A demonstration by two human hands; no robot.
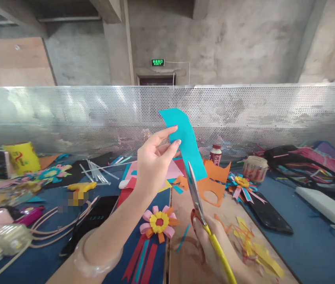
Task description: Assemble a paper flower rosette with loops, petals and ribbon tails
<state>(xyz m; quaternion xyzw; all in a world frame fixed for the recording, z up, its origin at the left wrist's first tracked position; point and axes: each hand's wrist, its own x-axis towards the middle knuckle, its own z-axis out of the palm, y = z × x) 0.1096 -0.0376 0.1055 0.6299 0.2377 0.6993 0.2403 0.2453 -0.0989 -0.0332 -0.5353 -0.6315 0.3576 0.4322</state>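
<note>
A strip of turquoise paper [188, 138] is held up in front of me, pinched between the thumb and fingers of my left hand [155, 156]. My right hand [211, 232] grips a pair of scissors [196, 193] with yellow handles, fingers wrapped around them. The blades point up and lie against the lower left edge of the paper; whether they are parted there I cannot tell. Below, between my forearms, rests a paper flower [159, 223] with pink and orange loops, a yellow centre and red and blue ribbon tails.
Orange paper scraps [214, 185] and yellow cuttings [253, 244] lie on the brown board [185, 272]. Another paper flower [241, 182], a black phone [270, 213] and a glass jar [255, 169] are at right. A yellow glue gun [80, 189] sits left. Behind stands a perforated metal panel [111, 106].
</note>
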